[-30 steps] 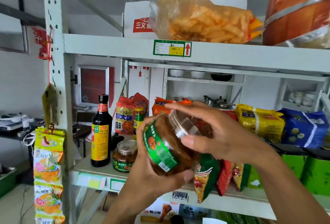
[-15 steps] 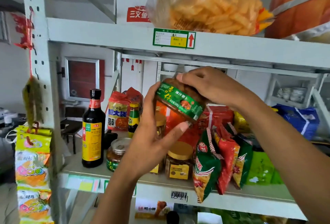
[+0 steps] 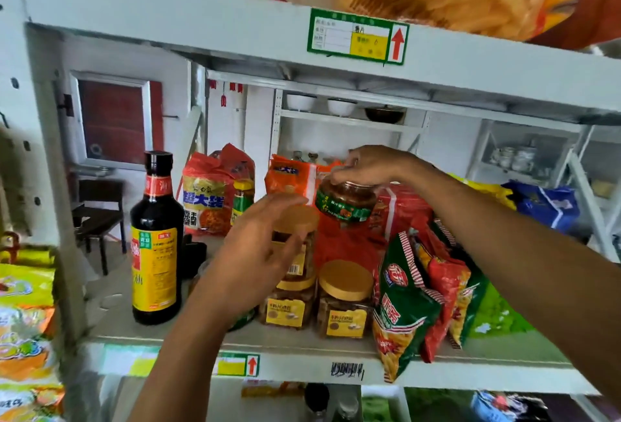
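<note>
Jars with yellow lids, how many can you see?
3. The left jar and the right jar stand side by side at the shelf front. The top jar sits on the left jar, partly behind the left hand. More could be hidden behind it.

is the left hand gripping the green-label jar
No, the left hand is open and apart from it; the right hand alone grips the green-label jar from above.

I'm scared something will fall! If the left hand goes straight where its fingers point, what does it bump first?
Probably the top yellow-lidded jar, right in front of the left hand, though depth is hard to judge.
</note>
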A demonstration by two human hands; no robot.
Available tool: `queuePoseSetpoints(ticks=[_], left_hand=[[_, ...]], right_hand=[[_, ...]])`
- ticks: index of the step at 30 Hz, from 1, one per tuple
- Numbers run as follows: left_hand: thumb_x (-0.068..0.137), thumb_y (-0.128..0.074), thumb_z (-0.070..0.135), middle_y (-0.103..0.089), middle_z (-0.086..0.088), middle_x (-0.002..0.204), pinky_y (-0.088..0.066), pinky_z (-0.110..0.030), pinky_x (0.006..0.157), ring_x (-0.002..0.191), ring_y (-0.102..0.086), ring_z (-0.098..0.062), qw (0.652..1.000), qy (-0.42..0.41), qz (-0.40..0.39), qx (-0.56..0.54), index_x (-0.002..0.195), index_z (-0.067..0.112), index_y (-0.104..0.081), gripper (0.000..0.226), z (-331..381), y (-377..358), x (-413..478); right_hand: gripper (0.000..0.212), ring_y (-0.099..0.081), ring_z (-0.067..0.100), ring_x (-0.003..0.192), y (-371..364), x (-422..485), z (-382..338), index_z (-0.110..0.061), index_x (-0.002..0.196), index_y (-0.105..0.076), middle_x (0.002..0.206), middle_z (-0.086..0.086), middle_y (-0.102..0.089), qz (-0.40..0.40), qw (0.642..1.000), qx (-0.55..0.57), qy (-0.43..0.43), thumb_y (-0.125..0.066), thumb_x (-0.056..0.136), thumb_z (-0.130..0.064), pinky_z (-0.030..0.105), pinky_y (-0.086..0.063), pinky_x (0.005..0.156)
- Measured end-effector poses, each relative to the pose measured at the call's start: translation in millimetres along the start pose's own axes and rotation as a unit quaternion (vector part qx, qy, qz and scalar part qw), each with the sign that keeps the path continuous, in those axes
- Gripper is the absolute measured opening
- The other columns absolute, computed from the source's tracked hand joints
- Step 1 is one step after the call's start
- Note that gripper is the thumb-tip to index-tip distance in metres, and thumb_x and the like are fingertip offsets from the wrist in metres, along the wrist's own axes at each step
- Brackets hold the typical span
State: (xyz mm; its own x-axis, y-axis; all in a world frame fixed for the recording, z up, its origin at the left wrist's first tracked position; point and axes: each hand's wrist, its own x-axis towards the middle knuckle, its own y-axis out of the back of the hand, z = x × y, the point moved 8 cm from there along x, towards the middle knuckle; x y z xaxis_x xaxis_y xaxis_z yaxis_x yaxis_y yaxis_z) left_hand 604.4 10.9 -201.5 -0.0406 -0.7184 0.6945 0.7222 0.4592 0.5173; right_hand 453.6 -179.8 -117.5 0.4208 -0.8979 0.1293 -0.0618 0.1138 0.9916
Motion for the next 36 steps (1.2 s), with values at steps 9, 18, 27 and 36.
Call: queuePoseSetpoints(ticks=[9,18,27,36], left_hand=[[0.098,-0.066,0.019,-0.055,0.015,0.137,-0.043,-0.029,0.11,0.131,-0.045,-0.004,1.0,-0.01,-0.026,0.003,0.136,0.027,-0.061,0.039,-20,-12,0],[0.096,-0.066,0.024,-0.047,0.031,0.135,-0.038,-0.019,0.106,0.133,-0.036,0.01,0.999,-0.031,-0.034,-0.004,0.137,0.036,-0.059,0.043,-20,-13,-1],[0.098,-0.061,0.033,-0.047,0.026,0.141,-0.046,-0.049,0.108,0.136,-0.044,-0.004,0.999,0.014,0.012,-0.049,0.139,0.041,-0.049,0.043,-20,-10,-11],[0.092,-0.066,0.007,-0.057,0.012,0.128,-0.051,-0.033,0.09,0.121,-0.054,-0.008,0.949,0.113,0.255,-0.147,0.127,0.033,-0.054,0.046,-14,-3,-66]], right_hand=[[0.046,-0.068,0.012,0.087,-95,29,1,-0.021,0.13,-0.068,0.113,-0.001,-0.071,-0.197,0.978,-0.071,0.001,-0.063,0.097,-0.053,0.024,-0.056,0.067],[0.047,-0.069,0.024,0.109,-145,37,1,-0.018,0.138,-0.062,0.134,0.009,-0.064,-0.288,0.953,-0.096,0.018,-0.067,0.098,-0.042,0.028,-0.061,0.072],[0.058,-0.07,0.013,0.1,-72,-23,-34,-0.017,0.134,-0.065,0.107,-0.01,-0.071,-0.266,0.957,-0.061,0.1,-0.065,0.093,-0.059,0.028,-0.058,0.081],[0.078,-0.046,0.012,0.083,-102,-91,-58,-0.013,0.142,-0.051,0.098,-0.016,-0.052,-0.225,0.945,-0.172,0.162,-0.074,0.085,-0.061,0.014,-0.028,0.053]])
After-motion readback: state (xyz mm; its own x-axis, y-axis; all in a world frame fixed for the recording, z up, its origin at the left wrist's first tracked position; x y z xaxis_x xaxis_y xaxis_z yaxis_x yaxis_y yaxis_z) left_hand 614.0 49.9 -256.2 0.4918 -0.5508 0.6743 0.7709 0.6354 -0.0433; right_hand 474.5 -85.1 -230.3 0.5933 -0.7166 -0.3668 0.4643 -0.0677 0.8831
